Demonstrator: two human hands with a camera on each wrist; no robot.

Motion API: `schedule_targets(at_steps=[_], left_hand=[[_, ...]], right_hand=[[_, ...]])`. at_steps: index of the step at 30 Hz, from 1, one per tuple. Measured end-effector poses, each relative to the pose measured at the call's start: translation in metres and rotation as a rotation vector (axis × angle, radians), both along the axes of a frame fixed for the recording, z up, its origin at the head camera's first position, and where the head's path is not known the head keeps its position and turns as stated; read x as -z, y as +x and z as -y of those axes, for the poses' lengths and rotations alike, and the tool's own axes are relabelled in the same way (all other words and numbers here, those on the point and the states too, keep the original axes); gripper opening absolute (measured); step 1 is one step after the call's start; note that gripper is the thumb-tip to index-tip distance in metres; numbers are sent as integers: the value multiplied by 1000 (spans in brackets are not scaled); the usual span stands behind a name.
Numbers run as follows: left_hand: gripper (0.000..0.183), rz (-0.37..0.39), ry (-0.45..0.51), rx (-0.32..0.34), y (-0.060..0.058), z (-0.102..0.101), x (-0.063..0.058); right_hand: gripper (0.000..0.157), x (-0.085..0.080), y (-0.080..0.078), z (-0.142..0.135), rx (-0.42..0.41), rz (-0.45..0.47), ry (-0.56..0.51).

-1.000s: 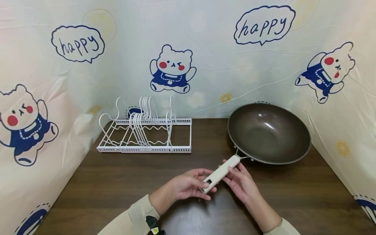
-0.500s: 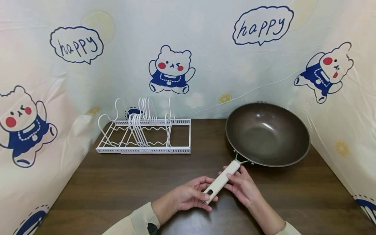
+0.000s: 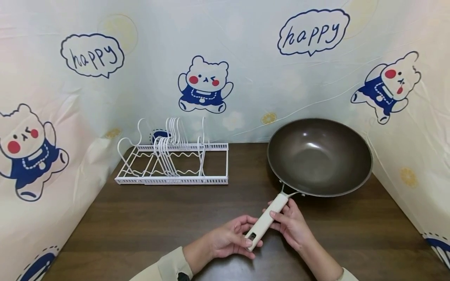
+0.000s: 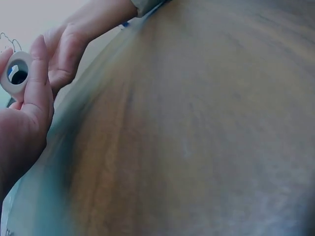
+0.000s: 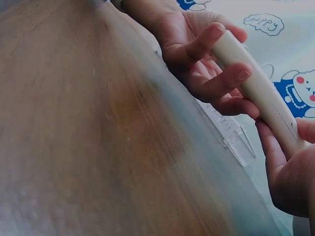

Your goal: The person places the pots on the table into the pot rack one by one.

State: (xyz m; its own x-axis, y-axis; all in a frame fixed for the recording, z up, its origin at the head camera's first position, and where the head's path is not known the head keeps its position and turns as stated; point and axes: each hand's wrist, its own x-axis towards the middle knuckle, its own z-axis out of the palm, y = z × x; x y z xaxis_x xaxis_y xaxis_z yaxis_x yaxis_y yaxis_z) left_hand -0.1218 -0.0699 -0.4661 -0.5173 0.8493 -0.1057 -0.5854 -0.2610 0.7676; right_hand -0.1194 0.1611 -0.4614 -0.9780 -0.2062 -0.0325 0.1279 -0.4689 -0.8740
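A dark brown wok (image 3: 318, 158) with a cream handle (image 3: 267, 222) is at the right of the table, its bowl tipped toward the camera. My left hand (image 3: 233, 238) pinches the handle's free end, thumb on top beside the hanging hole. Closer to the bowl, my right hand (image 3: 293, 226) grips the handle with the thumb on top and fingers beneath. In the left wrist view the round end of the handle (image 4: 19, 73) faces the camera between thumb and fingers. The right wrist view shows the handle's underside (image 5: 261, 88) with fingers of both hands against it.
A white wire rack (image 3: 172, 180) with several upright curved dividers stands at the back left of the brown wooden table (image 3: 147, 230). Behind and on both sides hangs a pale cloth (image 3: 253, 70) printed with bears and the word "happy".
Both hands and the handle have moved a little toward the person. The bowl's upper rim now appears slightly higher and its interior looks a bit wider. The rack has stayed put.
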Motion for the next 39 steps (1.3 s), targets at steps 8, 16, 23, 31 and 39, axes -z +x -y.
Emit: schedule_targets(at_steps=[8,16,23,31,39], left_hand=[[64,-33,-2,16,1,1,2],[52,-56,157,110,-4,0,2],[52,-62,168,117,0,-1,3],[51,-51,166,89,6,-2,6],[53,-87,173,112,6,-2,6]], right_hand=[[54,-1,0,0,-6,-164,72],[54,-9,-2,-1,-68,-266,76],[53,-12,-3,-2,-96,-244,104],[52,-12,-4,-3,-112,-224,169],[52,-13,-3,-2,-98,-260,184]])
